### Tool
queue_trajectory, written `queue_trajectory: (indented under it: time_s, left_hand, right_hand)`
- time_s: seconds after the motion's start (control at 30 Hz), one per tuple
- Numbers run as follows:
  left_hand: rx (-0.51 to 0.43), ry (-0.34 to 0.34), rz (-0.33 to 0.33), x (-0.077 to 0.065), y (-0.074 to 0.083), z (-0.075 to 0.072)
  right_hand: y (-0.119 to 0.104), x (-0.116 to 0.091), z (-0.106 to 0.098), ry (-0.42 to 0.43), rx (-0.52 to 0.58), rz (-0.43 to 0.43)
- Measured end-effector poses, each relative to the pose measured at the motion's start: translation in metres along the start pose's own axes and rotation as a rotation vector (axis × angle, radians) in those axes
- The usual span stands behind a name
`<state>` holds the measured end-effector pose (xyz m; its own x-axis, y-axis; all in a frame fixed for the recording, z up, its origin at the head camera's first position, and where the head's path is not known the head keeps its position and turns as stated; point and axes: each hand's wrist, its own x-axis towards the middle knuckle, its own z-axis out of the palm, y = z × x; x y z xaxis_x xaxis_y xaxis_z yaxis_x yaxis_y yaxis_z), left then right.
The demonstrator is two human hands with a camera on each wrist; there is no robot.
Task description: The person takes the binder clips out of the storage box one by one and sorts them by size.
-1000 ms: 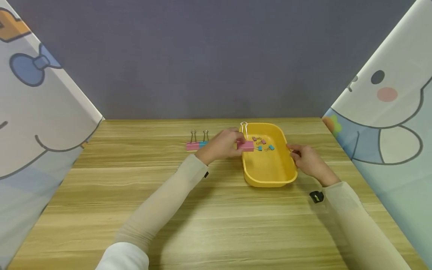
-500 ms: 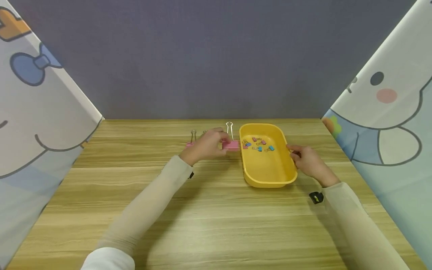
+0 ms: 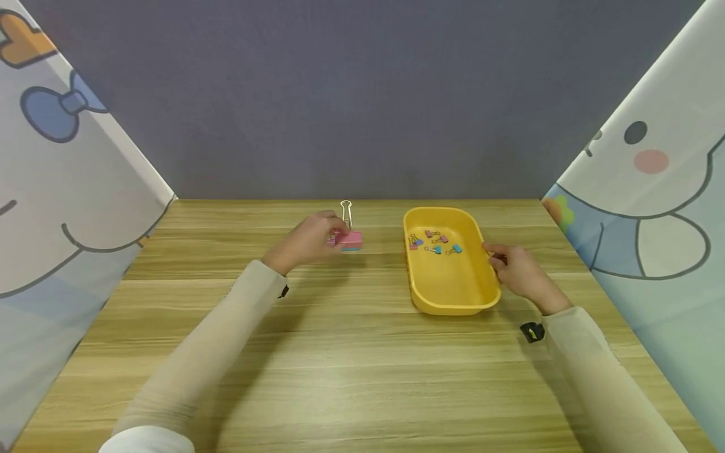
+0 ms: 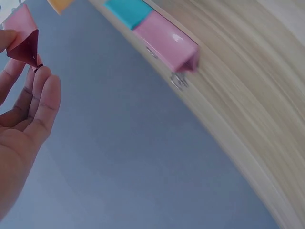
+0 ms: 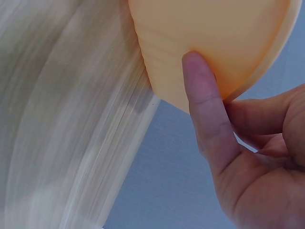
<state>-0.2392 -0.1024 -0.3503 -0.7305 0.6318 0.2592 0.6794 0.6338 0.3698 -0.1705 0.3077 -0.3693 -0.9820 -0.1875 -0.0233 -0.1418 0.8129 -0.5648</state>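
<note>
My left hand (image 3: 311, 239) pinches a large pink binder clip (image 3: 350, 238) above the table, its metal handle pointing up. In the left wrist view, fingers and thumb hold this pink clip by its body. Just beneath it in the head view shows the edge of a teal binder clip (image 3: 352, 249). The left wrist view has that teal clip end to end with another pink binder clip (image 4: 167, 40) on the table. My right hand (image 3: 521, 274) grips the right rim of the yellow tray (image 3: 453, 309), the thumb along its outer wall in the right wrist view.
Several small binder clips (image 3: 440, 239), pink and blue, lie in the upper part of the tray. The wooden table (image 3: 362, 358) ends at a dark back panel (image 3: 362, 100). Cartoon-printed panels (image 3: 651, 207) flank both sides.
My left hand has carried the pink binder clip leftward, from over the tray to above the clips on the table. The right hand and the tray have stayed put.
</note>
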Motion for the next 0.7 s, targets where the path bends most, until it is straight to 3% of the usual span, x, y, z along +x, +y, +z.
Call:
queue_trajectory:
  time_s: [0.7]
  left_hand:
    - [0.026,-0.068,-0.103,-0.041,-0.068,-0.025]
  right_hand:
    - [0.0,0.0,0.0,0.014,-0.009,-0.019]
